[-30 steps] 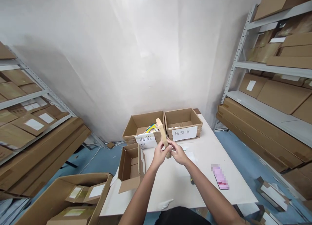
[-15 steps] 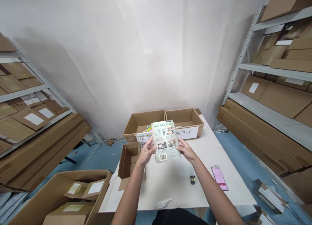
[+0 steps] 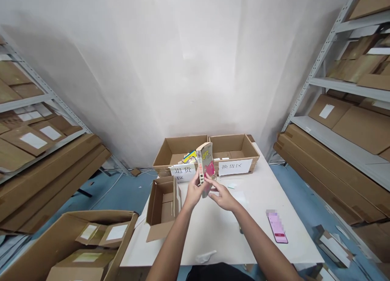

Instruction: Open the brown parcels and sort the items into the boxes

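Currently left hand (image 3: 193,191) and right hand (image 3: 222,196) grip book (image 3: 206,164) upright over bench (image 3: 262,199), leaving spine and cover exposed.

I get one view, from the head. It faces forward and down, close over the counter (image 3: 258,191), toward the wall (image 3: 183,70).

left box (image 3: 178,146) beside right box (image 3: 233,143), book (image 3: 207,162) before them, phone (image 3: 277,227) right on table (image 3: 211,232)

I saw bare table (image 3: 243,236) near my right hand (image 3: 224,196); far boxes (image 3: 233,142) and a left box (image 3: 152,199) blocked.
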{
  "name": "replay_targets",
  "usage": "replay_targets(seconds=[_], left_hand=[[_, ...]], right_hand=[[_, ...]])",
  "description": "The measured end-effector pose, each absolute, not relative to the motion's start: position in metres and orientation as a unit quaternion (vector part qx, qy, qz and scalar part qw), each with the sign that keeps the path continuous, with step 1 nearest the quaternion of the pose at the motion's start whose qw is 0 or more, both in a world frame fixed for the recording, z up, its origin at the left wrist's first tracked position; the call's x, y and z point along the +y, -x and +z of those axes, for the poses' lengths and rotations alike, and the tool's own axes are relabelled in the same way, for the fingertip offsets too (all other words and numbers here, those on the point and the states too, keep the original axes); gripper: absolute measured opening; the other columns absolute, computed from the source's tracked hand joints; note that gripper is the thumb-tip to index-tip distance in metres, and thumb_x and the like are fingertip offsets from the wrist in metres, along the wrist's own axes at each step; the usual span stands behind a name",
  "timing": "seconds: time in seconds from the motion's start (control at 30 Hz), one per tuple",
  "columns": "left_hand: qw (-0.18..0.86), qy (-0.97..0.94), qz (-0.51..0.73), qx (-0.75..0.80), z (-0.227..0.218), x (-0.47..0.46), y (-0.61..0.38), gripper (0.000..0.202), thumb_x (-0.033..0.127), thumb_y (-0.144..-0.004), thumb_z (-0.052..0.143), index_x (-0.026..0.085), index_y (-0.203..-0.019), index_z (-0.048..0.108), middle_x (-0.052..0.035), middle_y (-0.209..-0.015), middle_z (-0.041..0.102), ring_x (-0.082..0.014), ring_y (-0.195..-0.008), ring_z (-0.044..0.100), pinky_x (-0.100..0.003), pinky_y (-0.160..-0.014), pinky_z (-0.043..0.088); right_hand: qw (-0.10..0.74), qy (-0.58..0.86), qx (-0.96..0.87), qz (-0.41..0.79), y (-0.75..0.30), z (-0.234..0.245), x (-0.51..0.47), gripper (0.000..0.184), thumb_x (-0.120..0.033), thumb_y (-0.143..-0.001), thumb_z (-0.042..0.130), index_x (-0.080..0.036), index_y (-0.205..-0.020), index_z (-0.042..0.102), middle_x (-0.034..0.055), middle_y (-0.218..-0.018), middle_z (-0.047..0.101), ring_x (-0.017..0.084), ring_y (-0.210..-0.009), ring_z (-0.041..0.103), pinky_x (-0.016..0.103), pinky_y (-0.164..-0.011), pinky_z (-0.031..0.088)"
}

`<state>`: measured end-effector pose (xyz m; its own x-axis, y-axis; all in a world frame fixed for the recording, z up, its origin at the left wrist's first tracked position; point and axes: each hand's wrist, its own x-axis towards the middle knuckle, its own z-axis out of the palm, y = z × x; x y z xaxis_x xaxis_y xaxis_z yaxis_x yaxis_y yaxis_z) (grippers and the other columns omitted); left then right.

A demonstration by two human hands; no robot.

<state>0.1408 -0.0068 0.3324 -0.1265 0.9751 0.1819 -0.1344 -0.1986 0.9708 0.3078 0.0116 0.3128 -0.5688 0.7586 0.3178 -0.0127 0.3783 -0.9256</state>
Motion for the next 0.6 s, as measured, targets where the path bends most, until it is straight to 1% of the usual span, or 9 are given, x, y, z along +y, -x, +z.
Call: replay_targets(seconds=[0.07,0.13,0.17,0.23,0.27,0.33,0.43,0.53,0.6], left_hand=[[0.481,-0.439,0.628,0.427,0.333,-0.001,-0.126,0.086,0.043,-0.083,0.082,0.025,-0.158,0.045,-0.0116,-0.142,0.068,-0.0291,-0.125,0.067,-0.044,-0.109,0.053],[0.532,-0.398,0.627,0.407,0.329,0.004,-0.108,0.089,0.042,-0.081,0.084,0.027,-0.159,0.044,-0.0121,-0.139,0.069,-0.0284,-0.118,0.070,-0.045,-0.105,0.056],[0.555,-0.383,0.622,0.398,0.326,0.007,-0.101,0.091,0.042,-0.080,0.085,0.028,-0.159,0.043,-0.0122,-0.138,0.070,-0.0280,-0.117,0.071,-0.045,-0.104,0.057],[0.576,-0.364,0.620,0.388,0.318,0.014,-0.089,0.091,0.043,-0.080,0.085,0.029,-0.160,0.042,-0.0120,-0.139,0.068,-0.0276,-0.117,0.071,-0.045,-0.104,0.057],[0.576,-0.360,0.622,0.390,0.315,0.018,-0.082,0.091,0.044,-0.081,0.084,0.030,-0.160,0.042,-0.0117,-0.142,0.067,-0.0278,-0.119,0.070,-0.045,-0.104,0.057],[0.564,-0.369,0.615,0.409,0.308,0.030,-0.067,0.090,0.045,-0.082,0.083,0.031,-0.160,0.042,-0.0107,-0.146,0.064,-0.0282,-0.123,0.067,-0.044,-0.105,0.057],[0.566,-0.410,0.559,0.446,0.296,0.054,-0.031,0.092,0.041,-0.079,0.086,0.032,-0.160,0.043,-0.0098,-0.150,0.060,-0.0282,-0.123,0.064,-0.043,-0.103,0.057],[0.599,-0.425,0.511,0.447,0.281,0.085,0.010,0.098,0.036,-0.074,0.090,0.033,-0.160,0.043,-0.0120,-0.152,0.057,-0.0264,-0.116,0.067,-0.041,-0.098,0.058],[0.600,-0.414,0.518,0.448,0.271,0.109,0.032,0.102,0.035,-0.071,0.092,0.030,-0.160,0.042,-0.0148,-0.152,0.056,-0.0265,-0.114,0.069,-0.040,-0.096,0.058]], right_hand=[[0.410,0.309,-0.734,0.445,-0.306,0.309,0.026,0.052,-0.040,-0.091,0.069,-0.033,-0.142,0.061,0.0063,-0.165,0.041,0.031,-0.155,0.034,0.055,-0.123,0.034],[0.465,0.416,-0.673,0.396,-0.307,0.303,0.048,0.063,-0.047,-0.085,0.077,-0.030,-0.143,0.060,0.0091,-0.165,0.041,0.035,-0.157,0.028,0.060,-0.126,0.026],[0.482,0.462,-0.629,0.399,-0.308,0.300,0.060,0.070,-0.050,-0.080,0.081,-0.029,-0.143,0.060,0.0113,-0.163,0.044,0.037,-0.155,0.032,0.061,-0.124,0.029],[0.469,0.487,-0.557,0.482,-0.307,0.291,0.082,0.077,-0.058,-0.073,0.086,-0.026,-0.138,0.062,0.0154,-0.149,0.059,0.039,-0.140,0.052,0.060,-0.114,0.044],[0.450,0.466,-0.535,0.542,-0.306,0.287,0.092,0.074,-0.061,-0.072,0.085,-0.025,-0.133,0.064,0.0159,-0.139,0.066,0.038,-0.129,0.062,0.058,-0.107,0.051],[0.423,0.404,-0.508,0.632,-0.298,0.280,0.107,0.064,-0.064,-0.073,0.084,-0.023,-0.119,0.069,0.0137,-0.119,0.076,0.034,-0.109,0.073,0.052,-0.095,0.059],[0.428,0.377,-0.495,0.656,-0.280,0.275,0.128,0.059,-0.063,-0.069,0.088,-0.024,-0.109,0.070,0.0102,-0.108,0.079,0.031,-0.100,0.075,0.045,-0.089,0.061],[0.423,0.391,-0.491,0.653,-0.255,0.273,0.154,0.060,-0.063,-0.067,0.090,-0.024,-0.108,0.070,0.0103,-0.108,0.079,0.031,-0.101,0.075,0.045,-0.088,0.061],[0.424,0.389,-0.491,0.654,-0.236,0.273,0.177,0.060,-0.063,-0.068,0.089,-0.024,-0.110,0.071,0.0108,-0.111,0.078,0.032,-0.102,0.074,0.046,-0.090,0.061]])
